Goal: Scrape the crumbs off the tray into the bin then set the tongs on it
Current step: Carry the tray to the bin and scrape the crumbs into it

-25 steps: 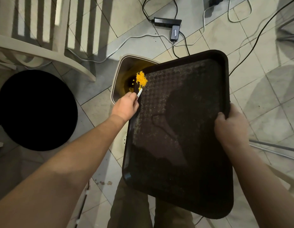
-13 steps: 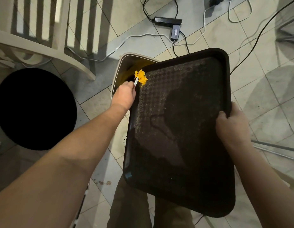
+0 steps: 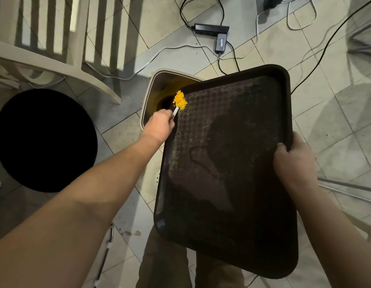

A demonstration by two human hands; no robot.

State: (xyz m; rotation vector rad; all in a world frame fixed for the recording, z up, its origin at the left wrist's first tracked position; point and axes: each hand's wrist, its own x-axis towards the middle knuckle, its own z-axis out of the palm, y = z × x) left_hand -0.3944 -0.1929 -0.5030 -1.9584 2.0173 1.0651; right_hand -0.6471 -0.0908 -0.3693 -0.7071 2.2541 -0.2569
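Yellow crumbs at tongs tip — left hand grip clenched; right hand clutching tray.

Crumbs on tray over bin

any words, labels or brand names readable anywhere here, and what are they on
No text can be read in this view.
Small dark adapter on the floor cables: a pale mark on its top, too small and blurred to read.
Black power strip: no legible print.
Tray, bin and the metal tool in the left hand: no lettering visible.
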